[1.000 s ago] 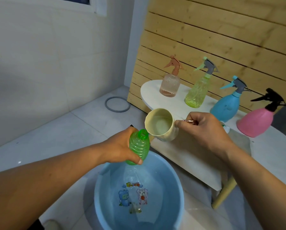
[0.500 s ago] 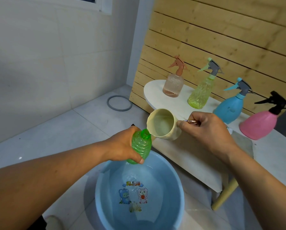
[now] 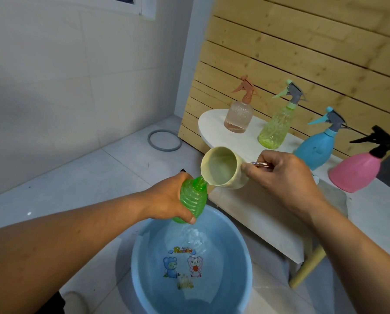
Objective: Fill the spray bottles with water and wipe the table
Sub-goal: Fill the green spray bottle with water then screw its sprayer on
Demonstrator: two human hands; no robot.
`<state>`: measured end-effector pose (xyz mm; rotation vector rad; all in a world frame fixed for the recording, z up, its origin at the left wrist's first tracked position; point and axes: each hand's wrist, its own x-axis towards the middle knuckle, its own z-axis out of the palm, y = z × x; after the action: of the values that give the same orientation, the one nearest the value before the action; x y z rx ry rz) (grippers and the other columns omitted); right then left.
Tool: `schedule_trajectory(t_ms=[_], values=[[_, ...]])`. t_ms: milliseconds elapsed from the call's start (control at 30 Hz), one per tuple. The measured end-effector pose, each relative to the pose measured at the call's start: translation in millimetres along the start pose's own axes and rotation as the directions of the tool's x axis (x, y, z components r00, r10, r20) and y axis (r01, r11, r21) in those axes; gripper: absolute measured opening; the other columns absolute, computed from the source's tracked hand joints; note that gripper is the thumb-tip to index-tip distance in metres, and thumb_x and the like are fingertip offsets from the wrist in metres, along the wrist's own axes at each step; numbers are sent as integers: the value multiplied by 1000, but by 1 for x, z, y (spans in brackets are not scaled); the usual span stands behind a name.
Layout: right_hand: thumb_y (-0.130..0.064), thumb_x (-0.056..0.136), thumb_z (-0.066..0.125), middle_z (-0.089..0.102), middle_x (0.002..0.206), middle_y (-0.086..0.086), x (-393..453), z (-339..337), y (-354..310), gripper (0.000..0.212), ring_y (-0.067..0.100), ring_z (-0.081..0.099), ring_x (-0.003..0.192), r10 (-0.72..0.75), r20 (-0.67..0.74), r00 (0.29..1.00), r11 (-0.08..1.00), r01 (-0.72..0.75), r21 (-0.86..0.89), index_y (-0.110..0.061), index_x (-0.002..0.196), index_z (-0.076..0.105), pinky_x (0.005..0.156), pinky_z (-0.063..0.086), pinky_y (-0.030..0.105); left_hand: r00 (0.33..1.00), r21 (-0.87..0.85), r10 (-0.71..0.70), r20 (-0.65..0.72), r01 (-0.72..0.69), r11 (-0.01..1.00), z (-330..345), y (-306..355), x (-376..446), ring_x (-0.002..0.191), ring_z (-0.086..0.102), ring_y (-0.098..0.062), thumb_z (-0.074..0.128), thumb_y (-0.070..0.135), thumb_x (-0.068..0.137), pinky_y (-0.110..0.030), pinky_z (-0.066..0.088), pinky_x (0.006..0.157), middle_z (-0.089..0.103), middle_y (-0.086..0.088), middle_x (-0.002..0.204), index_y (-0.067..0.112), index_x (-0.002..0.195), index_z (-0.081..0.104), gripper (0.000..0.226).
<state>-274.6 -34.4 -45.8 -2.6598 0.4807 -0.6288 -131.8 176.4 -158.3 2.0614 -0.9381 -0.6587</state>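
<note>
Basin: a light blue basin is seen nearest, at 6 o'clock on the floor, with water in it and cartoon animals printed on its bottom.
Left hand: the left hand is held just above the basin's far rim, at about 8 o'clock of centre; its fingers and thumb are curled round the green bottle.
Green bottle: the ribbed green bottle is gripped by its body, tilted with its open neck toward 1 o'clock; no spray head is fitted on it.
Cup: a cream cup is tipped on its side at centre, its lip brought against the bottle's neck; whether water is running at this instant cannot be made out.
Right hand: the right hand is placed at 3 o'clock of the cup; the cup's metal handle is pinched between thumb and curled fingers.
Table: a white table is set beyond the hands, from 12 to 3 o'clock, on a pale wooden leg.
Standing bottles: four spray bottles are lined up on the table, left to right: peach, yellow-green, blue, pink, each capped with its trigger head.
Floor ring: a grey ring is laid on the tiles at 11 o'clock.
Backdrop: a slatted wooden panel is stood behind the table.
</note>
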Motion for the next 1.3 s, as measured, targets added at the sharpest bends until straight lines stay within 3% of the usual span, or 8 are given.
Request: schedule_trajectory(t_ms=[267, 367, 567, 1300], values=[[-50, 84, 70, 56, 62, -14, 0, 1, -4, 42, 11, 49, 63, -26, -29, 999, 999, 25, -32, -18, 61, 54, 50, 33, 30, 1000, 5, 2, -7, -2, 1000, -1, -1, -1, 104, 62, -8, 98, 30, 62, -32, 58, 90, 61, 11, 114, 32, 131, 45, 87], [-50, 84, 70, 55, 61, -7, 0, 2, -5, 42, 12, 50, 66, -40, -34, 999, 998, 38, -41, -18, 61, 54, 49, 33, 29, 1000, -2, 1, -10, -1, 1000, -1, -2, -1, 104, 62, -7, 98, 31, 61, -34, 58, 90, 62, 11, 114, 32, 131, 46, 87], [-45, 85, 71, 52, 55, 0, -1, 1, -8, 41, 18, 49, 60, -56, -46, 997, 996, 52, -70, -14, 63, 55, 50, 35, 29, 1000, 5, 11, 2, -11, 1000, 0, -3, -1, 103, 61, -7, 98, 31, 62, -28, 58, 87, 60, 12, 114, 33, 132, 44, 88], [-45, 85, 69, 48, 51, -4, -5, -1, -12, 44, 13, 46, 55, -134, -86, 987, 987, 125, -96, -19, 57, 47, 51, 35, 27, 1000, -3, 26, -3, -26, 1000, 3, -6, 2, 101, 61, -4, 98, 34, 60, -22, 55, 81, 61, 15, 112, 37, 129, 45, 87]])
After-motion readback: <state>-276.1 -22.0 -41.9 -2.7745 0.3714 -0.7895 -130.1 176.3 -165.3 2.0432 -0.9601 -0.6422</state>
